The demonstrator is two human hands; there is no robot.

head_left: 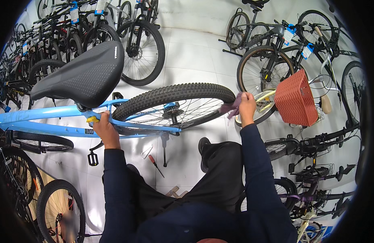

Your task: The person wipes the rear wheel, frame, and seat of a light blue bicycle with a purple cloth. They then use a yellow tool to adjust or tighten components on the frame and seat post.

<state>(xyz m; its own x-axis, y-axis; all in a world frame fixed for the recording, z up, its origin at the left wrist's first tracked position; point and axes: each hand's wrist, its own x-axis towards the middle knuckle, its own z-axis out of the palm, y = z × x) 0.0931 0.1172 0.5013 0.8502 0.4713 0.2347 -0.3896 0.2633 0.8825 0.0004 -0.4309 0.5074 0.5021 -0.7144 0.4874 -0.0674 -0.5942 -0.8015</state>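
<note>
A bicycle with a light blue frame [45,114] stretches from the left edge to the middle, its black saddle [83,75] nearest to me. My left hand [106,131] is closed round the frame behind the saddle. A small yellow piece [92,119] shows beside its fingers; whether the hand holds this too, I cannot tell. At the right end of the knobby rear tyre [174,94], my right hand [247,107] grips a purple cloth [232,107]. The cloth lies against the tyre's tread and hangs a little below the fingers.
On the white tiled floor [187,52] lie a red-handled screwdriver [153,160] and a white strip [147,151], near the kickstand [164,152]. Rows of bicycles [73,44] crowd the left. To the right stands a bicycle with a reddish-brown basket [295,99]; more bicycles [316,188] line that wall.
</note>
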